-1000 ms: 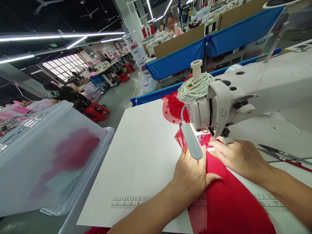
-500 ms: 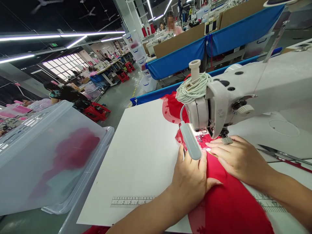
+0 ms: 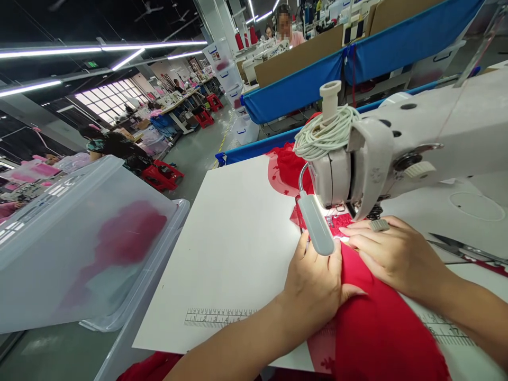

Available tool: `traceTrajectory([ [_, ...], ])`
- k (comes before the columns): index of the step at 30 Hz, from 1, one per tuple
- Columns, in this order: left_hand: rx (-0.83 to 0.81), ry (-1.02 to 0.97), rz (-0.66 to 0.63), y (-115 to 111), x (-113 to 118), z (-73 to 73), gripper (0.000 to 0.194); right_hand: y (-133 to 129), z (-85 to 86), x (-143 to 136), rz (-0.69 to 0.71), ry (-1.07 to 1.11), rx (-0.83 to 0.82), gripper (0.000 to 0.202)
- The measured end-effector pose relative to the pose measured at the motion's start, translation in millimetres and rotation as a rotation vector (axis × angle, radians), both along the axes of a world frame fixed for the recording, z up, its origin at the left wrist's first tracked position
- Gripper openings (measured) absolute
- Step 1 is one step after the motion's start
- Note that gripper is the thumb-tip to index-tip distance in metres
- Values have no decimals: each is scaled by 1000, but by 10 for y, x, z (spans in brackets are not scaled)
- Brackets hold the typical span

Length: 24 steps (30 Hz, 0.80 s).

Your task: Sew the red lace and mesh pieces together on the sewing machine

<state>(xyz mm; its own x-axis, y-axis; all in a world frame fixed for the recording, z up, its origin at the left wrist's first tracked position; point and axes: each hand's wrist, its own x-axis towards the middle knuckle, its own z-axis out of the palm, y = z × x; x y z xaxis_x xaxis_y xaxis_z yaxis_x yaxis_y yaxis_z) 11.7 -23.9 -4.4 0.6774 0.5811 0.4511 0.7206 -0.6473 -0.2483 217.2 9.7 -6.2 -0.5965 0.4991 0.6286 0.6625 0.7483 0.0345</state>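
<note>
Red fabric runs from the table's front edge up to the needle area of a white sewing machine, with a sheer patterned strip along its left. My left hand holds the fabric's left side, thumb across it; some fingertips are hidden behind a small grey lamp. My right hand lies on the fabric to the right, fingers stretched out flat toward the lit presser foot. Lacy red cloth shows under the foot. More red sheer cloth is bunched behind the machine head.
Black-bladed scissors lie right of my right hand. A ruler strip marks the white table. At left stands a translucent plastic bin with red cloth inside. Blue cloth troughs and people at other machines are beyond.
The camera view has shifted slightly, moving the scene a little right and up. Both hands keep nearly the same places on the fabric; any cloth movement is too small to tell.
</note>
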Motion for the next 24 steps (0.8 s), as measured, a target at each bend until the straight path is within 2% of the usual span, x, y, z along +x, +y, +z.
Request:
traceTrajectory([
  [14,-97,34,19,83,-23,-58,73,64,-45,-22,-39,31,-88,33],
  [24,-118,68,37,62,-26,31,76,67,-29,-44,-80,64,-98,32],
])
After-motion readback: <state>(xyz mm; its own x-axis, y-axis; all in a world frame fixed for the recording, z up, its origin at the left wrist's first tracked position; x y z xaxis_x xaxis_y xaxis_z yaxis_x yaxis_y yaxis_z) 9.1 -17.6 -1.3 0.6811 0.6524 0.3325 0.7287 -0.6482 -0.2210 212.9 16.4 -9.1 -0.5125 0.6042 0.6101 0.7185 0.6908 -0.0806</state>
